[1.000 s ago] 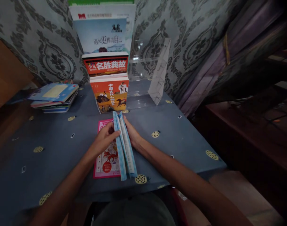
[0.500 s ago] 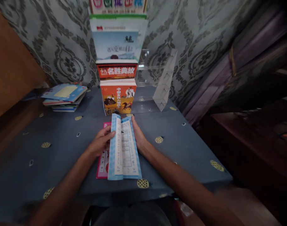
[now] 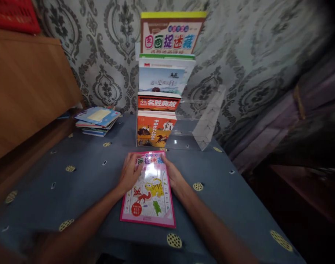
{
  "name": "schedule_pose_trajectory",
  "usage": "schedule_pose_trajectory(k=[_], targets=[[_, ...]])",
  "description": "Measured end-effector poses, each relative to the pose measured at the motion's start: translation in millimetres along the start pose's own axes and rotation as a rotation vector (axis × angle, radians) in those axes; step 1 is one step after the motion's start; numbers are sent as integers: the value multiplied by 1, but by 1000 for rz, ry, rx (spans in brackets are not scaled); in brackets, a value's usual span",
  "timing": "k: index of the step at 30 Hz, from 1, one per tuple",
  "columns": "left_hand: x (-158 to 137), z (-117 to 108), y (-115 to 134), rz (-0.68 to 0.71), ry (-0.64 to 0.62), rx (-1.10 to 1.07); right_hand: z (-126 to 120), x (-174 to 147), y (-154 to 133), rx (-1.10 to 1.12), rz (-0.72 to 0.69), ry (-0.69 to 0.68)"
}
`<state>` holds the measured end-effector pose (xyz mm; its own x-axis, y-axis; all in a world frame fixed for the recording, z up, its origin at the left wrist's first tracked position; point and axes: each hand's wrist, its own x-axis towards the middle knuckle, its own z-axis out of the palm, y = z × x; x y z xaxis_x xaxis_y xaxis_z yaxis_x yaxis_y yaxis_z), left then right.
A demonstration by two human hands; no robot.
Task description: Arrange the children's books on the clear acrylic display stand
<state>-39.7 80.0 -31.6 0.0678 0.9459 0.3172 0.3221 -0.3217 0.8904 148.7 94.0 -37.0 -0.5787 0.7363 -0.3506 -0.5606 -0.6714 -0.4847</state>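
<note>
A pink-bordered picture book (image 3: 153,187) lies closed on the table, its glossy cover showing a yellow striped cat, a red fox and a green shape. My left hand (image 3: 130,174) rests over the book's upper left side, thumb and fingers on the cover around the title. Along the upper right edge, my right hand (image 3: 171,174) grips the book with the thumb on top; its other fingers are hidden below. Light glares off the middle of the cover.
Behind the book stands a clear acrylic rack (image 3: 207,124) with several books, an orange-covered one (image 3: 156,128) lowest. A stack of books (image 3: 98,119) sits at the back left, near a wooden cabinet (image 3: 35,84). A pineapple-print cloth (image 3: 90,176) covers the table.
The open blue-edged booklet in my hands is no longer seen. The pink picture book's cover now shows in full, with both hands on it. My view has turned to the left.
</note>
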Motion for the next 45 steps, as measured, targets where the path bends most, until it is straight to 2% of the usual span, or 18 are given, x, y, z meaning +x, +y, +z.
schedule_pose_trajectory(k=[2, 4, 5, 8, 9, 11, 19, 27, 36, 45], targets=[[5, -6, -6, -7, 147, 16, -2, -3, 0, 25, 3, -2], [9, -10, -11, -148, 192, -163, -4, -4, -1, 50, -8, 24], [10, -10, -13, -262, 160, -301, -5, -5, -1, 62, -21, 41], [9, -10, -13, -607, -54, -700, -3, -5, -3, 76, -50, 70], [8, -10, -11, -674, -113, -789, -2, -5, -3, 73, -49, 73], [6, -10, -7, -727, -139, -891, 2, -6, -4, 61, -37, 78], [5, -11, 4, -710, -48, -973, 9, -6, 0, 6, -115, 70], [5, -11, 3, -696, -37, -962, 13, -7, 1, 55, -138, 109], [4, -11, -3, -672, -51, -949, 9, -6, 1, -55, -152, 29], [17, -21, -7, -584, 98, -950, 6, -2, 6, -101, -174, 112]])
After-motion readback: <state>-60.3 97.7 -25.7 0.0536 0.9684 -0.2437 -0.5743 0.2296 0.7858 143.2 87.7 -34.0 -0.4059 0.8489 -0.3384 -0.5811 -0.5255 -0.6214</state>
